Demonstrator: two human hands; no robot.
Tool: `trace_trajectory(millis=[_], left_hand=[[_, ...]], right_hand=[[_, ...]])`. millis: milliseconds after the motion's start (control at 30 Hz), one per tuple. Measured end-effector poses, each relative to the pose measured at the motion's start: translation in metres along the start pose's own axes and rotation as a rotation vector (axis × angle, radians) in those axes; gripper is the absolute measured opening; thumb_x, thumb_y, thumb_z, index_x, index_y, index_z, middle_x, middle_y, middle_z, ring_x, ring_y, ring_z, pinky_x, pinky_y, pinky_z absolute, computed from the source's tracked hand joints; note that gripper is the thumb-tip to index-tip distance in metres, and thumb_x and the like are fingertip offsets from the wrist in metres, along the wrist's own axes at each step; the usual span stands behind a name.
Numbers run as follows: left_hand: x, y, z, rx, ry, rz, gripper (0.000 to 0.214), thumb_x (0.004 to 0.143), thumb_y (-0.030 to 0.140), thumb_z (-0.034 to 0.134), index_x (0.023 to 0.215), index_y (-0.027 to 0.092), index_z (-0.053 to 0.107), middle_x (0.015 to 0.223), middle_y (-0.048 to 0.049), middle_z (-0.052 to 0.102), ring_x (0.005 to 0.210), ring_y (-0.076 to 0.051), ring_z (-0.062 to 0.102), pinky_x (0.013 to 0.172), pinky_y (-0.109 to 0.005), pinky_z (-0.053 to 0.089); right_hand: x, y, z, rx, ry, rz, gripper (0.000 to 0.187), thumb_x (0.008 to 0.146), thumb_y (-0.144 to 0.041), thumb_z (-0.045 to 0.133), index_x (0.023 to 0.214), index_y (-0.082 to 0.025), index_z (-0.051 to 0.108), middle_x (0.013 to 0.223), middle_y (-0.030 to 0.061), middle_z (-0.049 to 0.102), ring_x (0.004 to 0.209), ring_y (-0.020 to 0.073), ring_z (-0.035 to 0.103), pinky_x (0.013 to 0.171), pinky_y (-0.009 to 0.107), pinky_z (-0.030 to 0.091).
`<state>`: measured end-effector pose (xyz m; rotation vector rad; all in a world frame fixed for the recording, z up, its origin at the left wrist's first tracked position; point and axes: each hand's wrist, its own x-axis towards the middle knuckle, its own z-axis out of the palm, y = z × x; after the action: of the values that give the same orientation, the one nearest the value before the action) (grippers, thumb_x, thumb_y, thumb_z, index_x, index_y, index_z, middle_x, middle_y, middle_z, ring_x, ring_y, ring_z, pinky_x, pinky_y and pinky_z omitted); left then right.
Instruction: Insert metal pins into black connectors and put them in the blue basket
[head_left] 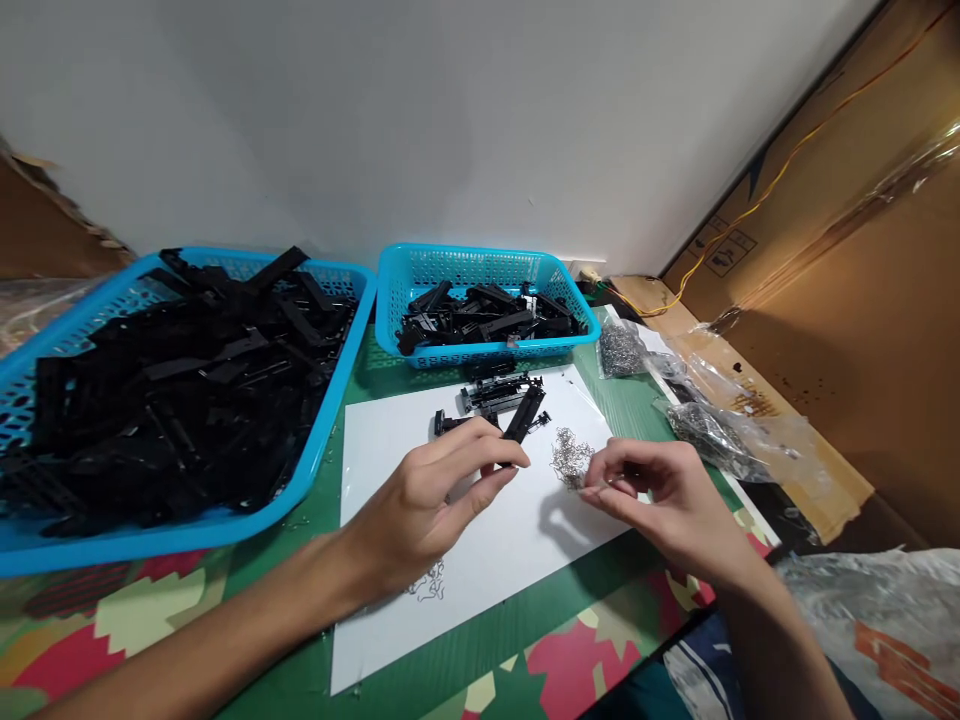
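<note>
From my remote seat I have a single view, the head camera, looking down on a white sheet [480, 600] on a green patterned table. I see the left hand [448, 490] nearly closed, thumb and fingers clamped on the near end of a black plastic part [525, 412]; that part slants away above the sheet, near other black pieces [495, 392] lying there. I read the right hand [660, 490] as curled, thumb and index fingertip brought together just beside a pile of small metal wires [570, 457]; whether a wire sits in that pinch, I cannot tell. Another few wires [429, 582] lie by the left wrist. Beyond the sheet I have a small blue basket [487, 352] of black parts, and to its left a larger blue basket [300, 495], heaped with more.
</note>
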<state>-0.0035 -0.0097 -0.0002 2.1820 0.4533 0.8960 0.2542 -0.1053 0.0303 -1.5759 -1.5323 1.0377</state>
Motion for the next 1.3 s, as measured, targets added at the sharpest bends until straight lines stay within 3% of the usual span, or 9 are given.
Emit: trace_trajectory(millis=[133, 267, 567, 800, 1300], left_hand=[[-0.002, 0.001, 0.0, -0.008, -0.01, -0.006, 0.02, 0.105, 0.012, 0.058, 0.121, 0.022, 0.067, 0.104, -0.004, 0.063, 0.088, -0.014, 0.062, 0.076, -0.025, 0.049], [-0.004, -0.001, 0.001, -0.042, -0.02, -0.039, 0.015, 0.107, 0.015, 0.055, 0.116, 0.021, 0.065, 0.101, -0.003, 0.061, 0.089, -0.014, 0.059, 0.078, -0.025, 0.047], [-0.005, 0.0, 0.0, -0.078, 0.007, -0.033, 0.015, 0.107, 0.014, 0.056, 0.117, 0.021, 0.064, 0.1, -0.0029, 0.06, 0.09, -0.015, 0.057, 0.082, -0.028, 0.045], [-0.005, 0.0, 0.001, -0.038, 0.03, -0.005, 0.015, 0.108, 0.011, 0.053, 0.115, 0.021, 0.062, 0.1, -0.0045, 0.059, 0.093, -0.017, 0.057, 0.083, -0.029, 0.047], [-0.003, 0.005, -0.001, -0.056, 0.017, -0.074, 0.015, 0.11, 0.017, 0.048, 0.113, 0.02, 0.063, 0.1, -0.0041, 0.059, 0.091, -0.017, 0.055, 0.082, -0.03, 0.045]], right_hand=[[0.013, -0.016, 0.033, 0.163, 0.039, -0.014, 0.015, 0.086, -0.034, 0.083, 0.082, -0.02, 0.079, 0.062, -0.0049, 0.043, 0.057, 0.0108, 0.037, 0.053, 0.027, 0.03], [0.021, -0.021, 0.049, 0.271, 0.083, -0.01, 0.016, 0.08, -0.035, 0.088, 0.082, -0.02, 0.081, 0.058, -0.0076, 0.034, 0.053, 0.009, 0.029, 0.05, 0.026, 0.023], [0.026, -0.026, 0.052, 0.333, 0.18, -0.002, 0.019, 0.078, -0.038, 0.091, 0.078, -0.021, 0.083, 0.055, -0.0075, 0.034, 0.052, 0.0082, 0.027, 0.05, 0.027, 0.021], [0.022, -0.022, 0.049, 0.303, 0.109, -0.018, 0.019, 0.083, -0.04, 0.085, 0.084, -0.021, 0.086, 0.056, -0.0056, 0.037, 0.053, 0.0096, 0.03, 0.05, 0.027, 0.024], [0.017, -0.023, 0.051, 0.246, 0.186, -0.079, 0.012, 0.085, -0.03, 0.079, 0.079, -0.019, 0.08, 0.057, -0.0058, 0.041, 0.051, 0.0093, 0.034, 0.05, 0.026, 0.028]])
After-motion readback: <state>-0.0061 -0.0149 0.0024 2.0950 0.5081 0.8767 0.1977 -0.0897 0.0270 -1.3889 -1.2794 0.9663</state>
